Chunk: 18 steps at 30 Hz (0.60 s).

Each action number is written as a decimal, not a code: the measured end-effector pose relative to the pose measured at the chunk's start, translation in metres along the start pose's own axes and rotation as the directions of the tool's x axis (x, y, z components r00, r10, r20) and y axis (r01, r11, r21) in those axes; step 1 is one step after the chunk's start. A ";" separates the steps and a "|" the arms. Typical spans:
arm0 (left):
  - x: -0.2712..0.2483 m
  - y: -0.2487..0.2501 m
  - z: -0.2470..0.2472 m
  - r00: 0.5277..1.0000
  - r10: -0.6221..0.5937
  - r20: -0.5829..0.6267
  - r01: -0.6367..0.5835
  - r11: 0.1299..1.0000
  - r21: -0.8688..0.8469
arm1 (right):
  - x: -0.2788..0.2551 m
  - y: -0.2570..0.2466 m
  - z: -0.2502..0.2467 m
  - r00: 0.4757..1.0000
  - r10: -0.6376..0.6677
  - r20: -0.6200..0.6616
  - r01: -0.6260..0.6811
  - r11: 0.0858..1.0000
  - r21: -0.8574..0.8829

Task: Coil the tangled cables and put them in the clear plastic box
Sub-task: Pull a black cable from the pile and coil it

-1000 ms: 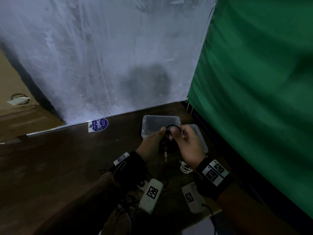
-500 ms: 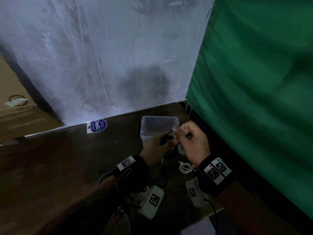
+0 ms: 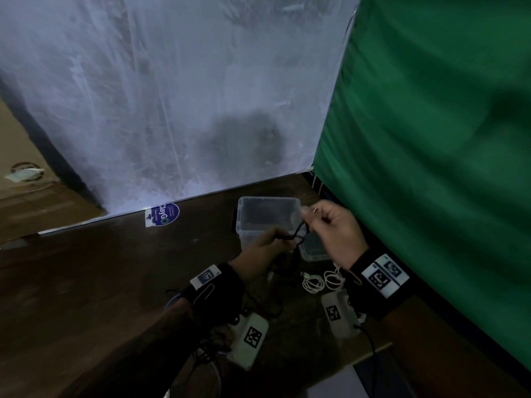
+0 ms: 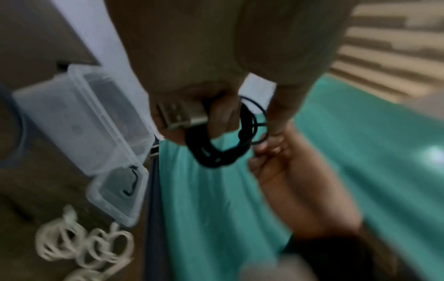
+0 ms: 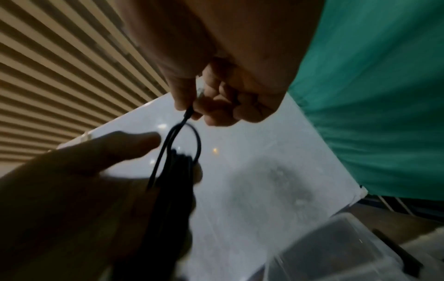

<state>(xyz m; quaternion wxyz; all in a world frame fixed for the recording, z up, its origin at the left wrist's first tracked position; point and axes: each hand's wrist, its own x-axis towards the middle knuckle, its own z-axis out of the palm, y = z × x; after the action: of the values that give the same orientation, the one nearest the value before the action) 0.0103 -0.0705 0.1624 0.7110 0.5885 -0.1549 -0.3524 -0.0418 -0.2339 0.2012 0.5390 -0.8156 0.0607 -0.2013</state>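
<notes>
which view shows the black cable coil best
The left wrist view: the black cable coil hangs as a full loop from the left hand. Head view shows only thin strands between both hands; right wrist view shows it edge-on, dark and blurred.

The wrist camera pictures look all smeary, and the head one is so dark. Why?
Left wrist view: motion blur smears the white cables and the clear plastic box; the black cable coil in the left hand is sharper. Right wrist view: the left hand is a dark blurred shape against the bright wall. Head view: dim light, and the wooden table is nearly black.
</notes>
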 end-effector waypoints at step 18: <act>0.001 0.011 0.001 1.000 0.009 -0.015 -0.013 0.958 -0.287 | -0.012 0.034 -0.023 0.972 0.144 0.186 -0.132 0.989 -0.073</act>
<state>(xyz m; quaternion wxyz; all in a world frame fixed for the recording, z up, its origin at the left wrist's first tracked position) 0.0143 -0.0716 0.1729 0.7918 0.4807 -0.1004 -0.3632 -0.0578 -0.2633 0.1749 0.5303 -0.8407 0.0714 -0.0825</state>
